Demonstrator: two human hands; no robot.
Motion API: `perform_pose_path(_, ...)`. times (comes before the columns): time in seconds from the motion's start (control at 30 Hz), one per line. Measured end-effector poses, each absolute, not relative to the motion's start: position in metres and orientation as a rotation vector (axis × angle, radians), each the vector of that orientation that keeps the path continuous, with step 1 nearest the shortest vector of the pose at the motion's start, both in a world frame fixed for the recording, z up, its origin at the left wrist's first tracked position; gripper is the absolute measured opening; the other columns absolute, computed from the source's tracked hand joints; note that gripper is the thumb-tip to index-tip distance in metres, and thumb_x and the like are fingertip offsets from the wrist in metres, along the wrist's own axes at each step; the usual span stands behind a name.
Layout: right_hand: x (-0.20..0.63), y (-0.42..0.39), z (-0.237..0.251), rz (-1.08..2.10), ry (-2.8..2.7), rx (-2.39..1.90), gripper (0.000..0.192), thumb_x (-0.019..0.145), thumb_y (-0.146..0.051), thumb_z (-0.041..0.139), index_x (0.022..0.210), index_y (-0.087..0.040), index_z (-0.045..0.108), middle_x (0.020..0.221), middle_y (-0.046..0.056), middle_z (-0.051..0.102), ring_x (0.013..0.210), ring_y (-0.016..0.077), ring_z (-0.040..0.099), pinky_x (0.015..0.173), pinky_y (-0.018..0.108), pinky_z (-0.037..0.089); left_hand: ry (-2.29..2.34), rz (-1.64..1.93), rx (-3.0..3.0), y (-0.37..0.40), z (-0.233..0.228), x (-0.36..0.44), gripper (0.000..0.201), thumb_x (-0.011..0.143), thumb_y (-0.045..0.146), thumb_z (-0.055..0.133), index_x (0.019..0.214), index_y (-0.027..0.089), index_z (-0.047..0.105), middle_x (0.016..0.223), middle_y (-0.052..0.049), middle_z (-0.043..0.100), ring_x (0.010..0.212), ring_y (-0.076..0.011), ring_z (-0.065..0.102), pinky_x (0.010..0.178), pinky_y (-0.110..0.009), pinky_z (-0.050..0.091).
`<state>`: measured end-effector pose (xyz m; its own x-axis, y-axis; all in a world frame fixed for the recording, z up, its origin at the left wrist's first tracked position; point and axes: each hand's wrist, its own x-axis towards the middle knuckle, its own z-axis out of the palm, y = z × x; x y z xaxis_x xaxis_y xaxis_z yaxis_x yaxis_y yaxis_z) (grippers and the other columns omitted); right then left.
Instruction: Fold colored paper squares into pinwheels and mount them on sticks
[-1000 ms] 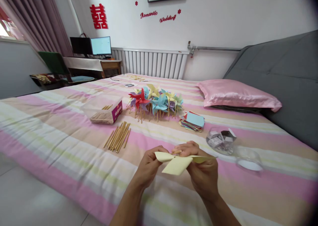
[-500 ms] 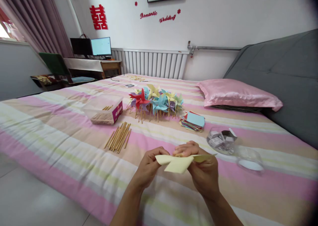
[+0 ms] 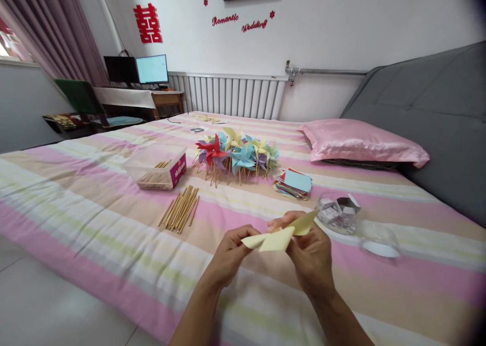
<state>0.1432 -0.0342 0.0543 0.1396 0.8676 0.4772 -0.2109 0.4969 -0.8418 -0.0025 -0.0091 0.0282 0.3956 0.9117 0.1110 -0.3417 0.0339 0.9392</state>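
Observation:
Between my hands, above the striped bedspread (image 3: 125,265), is a pale yellow paper pinwheel (image 3: 279,238) with its blades folded and flaring outward. My left hand (image 3: 233,252) pinches its left side between thumb and fingers. From the right, my right hand (image 3: 311,257) grips it, with fingers curled behind the paper. The pinwheel's centre and far side are partly hidden by the fingers and blades. Beyond my hands stands a cluster of finished-looking pinwheels (image 3: 243,156) in red, blue, yellow and purple on thin sticks. A pile of thin brown sticks (image 3: 181,210) lies to the left.
A clear plastic box (image 3: 159,171) with more sticks sits at the left. Stacked coloured paper squares (image 3: 296,181) lie right of the pinwheels. Nearer right are a clear round tub (image 3: 337,215) holding small boxes and a clear lid (image 3: 379,244). A pink pillow (image 3: 364,141) rests against the grey headboard (image 3: 421,103).
The yellow pinwheel has tilted, its right blade now pointing up and its front blade turned. Both hands keep hold, the right one having rotated slightly. The view has shifted a little.

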Motion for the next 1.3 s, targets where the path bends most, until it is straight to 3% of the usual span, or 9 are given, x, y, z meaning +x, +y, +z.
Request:
perform_pose_path(0.13, 0.144, -0.028, 0.052, 0.890, -1.072, -0.823, 0.023, 0.072, -0.031, 0.072, 0.089, -0.021, 0.062, 0.079, 0.002, 0.067, 0.070, 0.0160, 0.063, 0.061, 0.026, 0.051, 0.692, 1.074, 1.153, -0.008, 0.016, 0.004, 0.021, 0.079, 0.036, 0.063, 0.080, 0.015, 0.067, 0.072, -0.002, 0.053, 0.067, -0.0115, 0.040, 0.066, -0.024, 0.031)
perform_pose_path(0.37, 0.150, -0.017, 0.052, 0.920, -0.875, -0.948, 0.035, 0.067, -0.033, 0.076, 0.095, -0.016, 0.063, 0.084, 0.006, 0.071, 0.075, 0.0192, 0.066, 0.067, 0.029, 0.052, 0.689, 0.923, 1.174, -0.010, 0.017, 0.014, 0.027, 0.081, 0.038, 0.059, 0.091, 0.013, 0.065, 0.068, 0.000, 0.049, 0.061, -0.0101, 0.042, 0.061, -0.023, 0.032)
perform_pose_path(0.5, 0.154, -0.013, 0.052, 0.988, -0.832, -0.964, 0.038, 0.065, -0.038, 0.076, 0.092, -0.014, 0.066, 0.088, 0.008, 0.072, 0.078, 0.0220, 0.066, 0.070, 0.032, 0.051, 0.735, 0.911, 1.240, -0.010, 0.024, 0.014, 0.025, 0.081, 0.036, 0.059, 0.088, 0.012, 0.065, 0.065, 0.000, 0.051, 0.057, -0.0092, 0.043, 0.058, -0.023, 0.033)
perform_pose_path(1.03, 0.159, -0.011, 0.053, 1.086, -0.740, -1.021, 0.031, 0.056, -0.034, 0.080, 0.076, -0.013, 0.070, 0.073, 0.005, 0.071, 0.066, 0.0173, 0.062, 0.060, 0.027, 0.046, 0.715, 0.803, 1.249, -0.012, 0.026, 0.011, 0.030, 0.079, 0.040, 0.060, 0.087, 0.012, 0.062, 0.064, -0.001, 0.054, 0.054, -0.0095, 0.047, 0.056, -0.024, 0.037)
perform_pose_path(1.17, 0.159, -0.009, 0.053, 1.115, -0.768, -1.008, 0.035, 0.058, -0.038, 0.079, 0.081, -0.014, 0.069, 0.080, 0.006, 0.072, 0.072, 0.0194, 0.065, 0.065, 0.029, 0.047, 0.748, 0.838, 1.206, -0.012, 0.027, 0.012, 0.029, 0.078, 0.040, 0.063, 0.086, 0.012, 0.063, 0.064, 0.000, 0.054, 0.054, -0.0090, 0.046, 0.055, -0.023, 0.036)
perform_pose_path(1.3, 0.159, -0.007, 0.055, 1.150, -0.906, -0.909, 0.046, 0.064, -0.043, 0.075, 0.102, -0.018, 0.064, 0.096, 0.008, 0.072, 0.092, 0.0225, 0.065, 0.080, 0.034, 0.048, 0.783, 0.948, 1.067, -0.009, 0.025, 0.011, 0.028, 0.076, 0.039, 0.065, 0.086, 0.013, 0.064, 0.062, 0.002, 0.052, 0.050, -0.0066, 0.043, 0.052, -0.021, 0.033)
